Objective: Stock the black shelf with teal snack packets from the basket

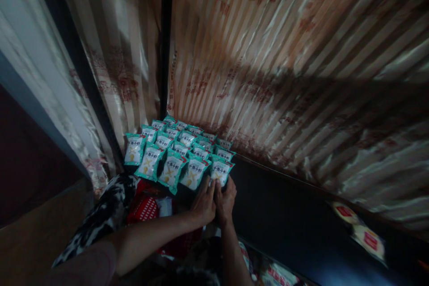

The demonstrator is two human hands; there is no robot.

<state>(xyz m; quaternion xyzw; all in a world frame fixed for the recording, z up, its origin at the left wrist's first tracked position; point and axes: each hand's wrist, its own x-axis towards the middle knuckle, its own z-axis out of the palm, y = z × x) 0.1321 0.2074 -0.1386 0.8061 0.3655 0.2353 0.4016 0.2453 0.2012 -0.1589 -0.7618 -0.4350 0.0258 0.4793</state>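
Several teal-and-white snack bags (pixel 172 167) stand upright in close rows at the left end of a black shelf (pixel 268 201). My left hand (pixel 205 203) and my right hand (pixel 226 199) meet at the snack bag (pixel 221 169) at the front right corner of the group. Left fingers touch its lower left part; the right fingers close round its lower right part. The bag's bottom is hidden behind my hands. Another teal bag (pixel 195 170) stands just to the left of my left hand.
Striped, printed sheeting (pixel 268 62) hangs behind the shelf, with black frame posts (pixel 166 44) at the corner. Two pale packets with red labels (pixel 368 242) lie toward the right. Below are a red perforated basket (pixel 147 210) and more packages (pixel 276 275).
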